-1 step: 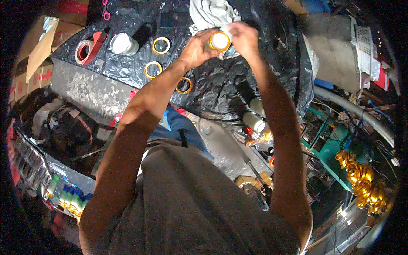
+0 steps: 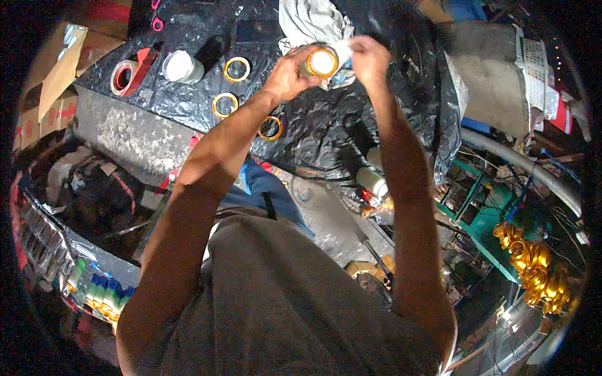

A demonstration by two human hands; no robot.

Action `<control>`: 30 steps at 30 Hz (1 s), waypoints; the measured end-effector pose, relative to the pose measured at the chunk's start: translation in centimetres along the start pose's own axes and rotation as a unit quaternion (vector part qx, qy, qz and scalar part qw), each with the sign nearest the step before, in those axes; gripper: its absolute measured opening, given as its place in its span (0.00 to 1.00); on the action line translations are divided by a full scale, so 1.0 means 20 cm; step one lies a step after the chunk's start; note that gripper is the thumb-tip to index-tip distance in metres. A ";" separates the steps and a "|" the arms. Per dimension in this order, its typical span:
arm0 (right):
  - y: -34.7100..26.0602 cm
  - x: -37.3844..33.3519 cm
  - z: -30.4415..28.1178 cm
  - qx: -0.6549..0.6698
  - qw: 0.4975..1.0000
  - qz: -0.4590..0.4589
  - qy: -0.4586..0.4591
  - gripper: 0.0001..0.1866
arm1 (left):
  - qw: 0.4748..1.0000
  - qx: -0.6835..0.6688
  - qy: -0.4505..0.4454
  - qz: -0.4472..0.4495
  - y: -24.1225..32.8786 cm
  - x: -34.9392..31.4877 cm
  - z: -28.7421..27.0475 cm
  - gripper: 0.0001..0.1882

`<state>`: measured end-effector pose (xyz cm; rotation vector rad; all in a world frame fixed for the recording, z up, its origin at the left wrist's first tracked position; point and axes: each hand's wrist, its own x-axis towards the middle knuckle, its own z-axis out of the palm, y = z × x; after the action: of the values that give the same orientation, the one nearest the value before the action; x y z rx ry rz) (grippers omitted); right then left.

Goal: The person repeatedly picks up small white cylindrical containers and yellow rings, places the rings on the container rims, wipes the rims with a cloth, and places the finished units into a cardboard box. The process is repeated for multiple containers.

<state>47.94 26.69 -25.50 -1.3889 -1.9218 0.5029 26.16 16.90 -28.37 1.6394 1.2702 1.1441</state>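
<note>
My left hand (image 2: 290, 74) is wrapped round a pale cylindrical container (image 2: 322, 62) with a gold ring round its bright white top. Close to its right side is my right hand (image 2: 371, 61), its fingers curled together and smeared by motion. A whitish patch shows between those fingers and the container, too blurred to name. A crumpled white cloth (image 2: 315, 24) lies just beyond both hands. To the left, three loose gold rings rest on the black plastic sheet: a far ring (image 2: 237, 69), a middle ring (image 2: 225, 105) and a near ring (image 2: 271, 128).
A white-topped container (image 2: 182, 67) and a red tape roll (image 2: 125, 76) stand on the black sheet (image 2: 301, 135) at left. Another pale cylinder (image 2: 372, 182) is beside my right forearm. Cardboard boxes (image 2: 59, 109) border the left; shiny gold pieces (image 2: 532, 263) hang at lower right.
My right hand has shifted a little to the right, away from the container. The left hand keeps its hold, and the container has moved very slightly left.
</note>
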 end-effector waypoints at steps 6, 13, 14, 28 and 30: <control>-0.04 -0.36 -0.11 -0.223 0.956 0.133 -0.140 0.33 | 1.000 0.029 -0.010 -0.003 -0.02 0.01 -0.02 0.49; -0.27 -0.67 0.04 0.081 0.961 0.249 -0.090 0.45 | 0.982 -0.158 -0.025 -0.100 0.06 0.04 -0.06 0.46; -0.33 -0.68 0.01 0.070 0.967 0.227 -0.096 0.50 | 0.984 -0.139 -0.017 -0.114 0.13 0.01 -0.09 0.46; -1.34 -0.91 -0.29 0.337 0.938 0.022 -0.072 0.40 | 0.941 -0.301 0.037 -0.150 1.39 -0.68 -0.86 0.27; -1.44 -0.89 -0.27 0.351 0.926 0.041 -0.135 0.41 | 0.908 -0.351 0.134 -0.184 1.32 -0.76 -0.88 0.20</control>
<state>36.03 -0.57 -8.19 -0.9527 -1.6266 1.3300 15.84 -2.98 -1.45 0.6963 1.0803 1.3945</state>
